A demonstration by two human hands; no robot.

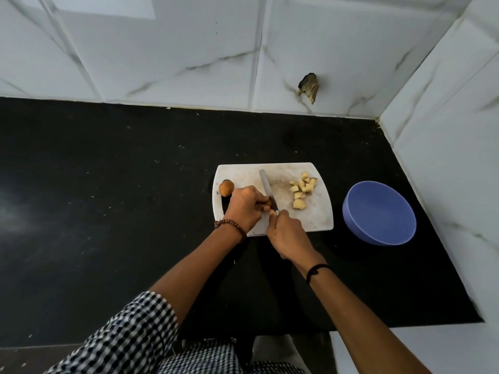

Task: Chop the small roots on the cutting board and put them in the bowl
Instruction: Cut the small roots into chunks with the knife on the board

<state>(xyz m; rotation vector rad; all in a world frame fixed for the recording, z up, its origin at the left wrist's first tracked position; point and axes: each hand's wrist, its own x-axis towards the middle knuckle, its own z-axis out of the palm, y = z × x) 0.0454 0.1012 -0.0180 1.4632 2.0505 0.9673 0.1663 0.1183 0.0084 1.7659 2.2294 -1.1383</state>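
Observation:
A white cutting board (pixel 310 211) lies on the black counter. My left hand (pixel 244 206) presses a small brown root (pixel 267 204) down on the board; the fingers hide most of it. My right hand (pixel 287 233) grips the handle of a knife (pixel 266 186), whose blade lies across that root and points away from me. A heap of pale yellow chopped pieces (pixel 301 188) sits on the board's right half. One whole brown root (pixel 226 188) rests at the board's left edge. The blue bowl (pixel 378 211) stands empty to the right of the board.
The black counter (pixel 108 198) stretches far to the left. White marble-look tiled walls close the back and right side, with a broken hole in a tile (pixel 309 87). The counter's front edge runs near my body at the lower right.

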